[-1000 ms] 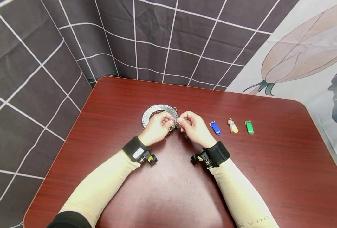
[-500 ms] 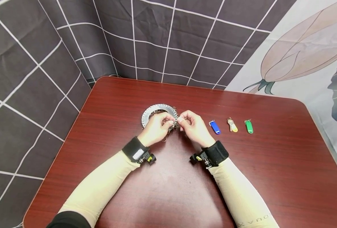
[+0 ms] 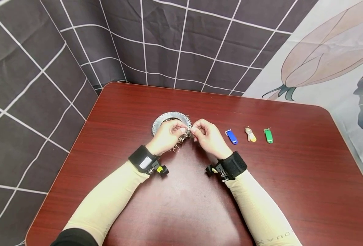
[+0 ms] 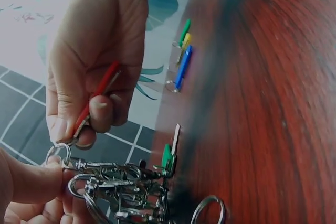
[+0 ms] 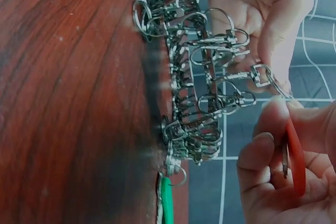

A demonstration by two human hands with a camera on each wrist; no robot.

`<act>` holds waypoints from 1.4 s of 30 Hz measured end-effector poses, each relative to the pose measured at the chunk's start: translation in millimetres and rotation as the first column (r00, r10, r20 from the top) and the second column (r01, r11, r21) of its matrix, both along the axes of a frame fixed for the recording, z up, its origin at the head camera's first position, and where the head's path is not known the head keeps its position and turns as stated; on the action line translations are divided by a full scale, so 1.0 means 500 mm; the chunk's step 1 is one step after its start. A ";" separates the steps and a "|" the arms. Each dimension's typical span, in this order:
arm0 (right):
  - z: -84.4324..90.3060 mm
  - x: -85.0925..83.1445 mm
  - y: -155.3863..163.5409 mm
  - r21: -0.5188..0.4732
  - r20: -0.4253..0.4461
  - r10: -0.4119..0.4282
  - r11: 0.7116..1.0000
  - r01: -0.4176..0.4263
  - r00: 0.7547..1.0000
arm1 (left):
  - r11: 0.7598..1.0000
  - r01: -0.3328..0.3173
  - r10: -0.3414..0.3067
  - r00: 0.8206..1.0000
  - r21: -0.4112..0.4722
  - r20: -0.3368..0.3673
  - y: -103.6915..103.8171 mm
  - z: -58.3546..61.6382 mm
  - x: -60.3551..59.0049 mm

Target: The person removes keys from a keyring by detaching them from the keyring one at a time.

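Working fingertip to fingertip over a wood-grain desk [image 3: 181,205], a person steadies a split ring [image 5: 274,84] at the three o'clock edge of a notched metal key hoop [image 3: 172,115]. The left hand [image 3: 166,136] sits a touch nearer ten o'clock than half a second ago, baring more of a second split ring [image 3: 176,149] at the hoop's six o'clock; the right hand [image 3: 210,136] stays put. Thumb and finger of the left pinch the first ring beside its swivel clip [image 5: 239,76], while the right's fingers pinch a red key tag [image 5: 297,158] with a key [image 5: 285,163] seen edge-on, right at that ring. So slight a shift suggests a small change of hold, with the joining work seemingly under way; whether tag and ring are linked, one cannot tell. Off at three o'clock from the right hand lie a blue key tag [image 3: 232,137], a yellow key tag [image 3: 253,137] and a green key tag [image 3: 268,136], each in its place as before. Another green key tag [image 4: 167,157] already hangs on the hoop.
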State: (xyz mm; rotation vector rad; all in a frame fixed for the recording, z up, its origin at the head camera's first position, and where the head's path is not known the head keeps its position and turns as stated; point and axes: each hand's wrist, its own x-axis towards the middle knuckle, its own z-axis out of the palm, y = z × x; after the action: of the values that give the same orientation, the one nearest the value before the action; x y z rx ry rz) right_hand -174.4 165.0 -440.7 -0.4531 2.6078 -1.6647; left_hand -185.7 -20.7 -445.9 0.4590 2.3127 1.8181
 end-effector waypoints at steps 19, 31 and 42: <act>0.000 0.002 -0.009 -0.085 0.013 -0.077 0.993 0.078 0.997 | 1.000 0.006 -0.007 0.998 0.006 0.055 0.003 0.000 -0.006; 0.073 0.034 -0.031 -0.076 0.046 -0.059 0.995 0.062 0.997 | 0.988 0.047 -0.066 0.989 -0.145 -0.133 -0.001 -0.004 -0.011; 0.076 0.034 -0.027 -0.085 -0.009 -0.017 0.996 0.016 1.000 | 0.994 -0.014 -0.006 0.984 -0.111 -0.180 0.005 -0.001 -0.005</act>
State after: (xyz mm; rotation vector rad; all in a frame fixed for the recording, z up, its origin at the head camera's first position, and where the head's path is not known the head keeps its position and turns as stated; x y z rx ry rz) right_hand -157.4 151.4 -402.9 -0.4444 2.5624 -1.7887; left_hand -188.4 -18.4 -446.6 0.6263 2.5188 1.7017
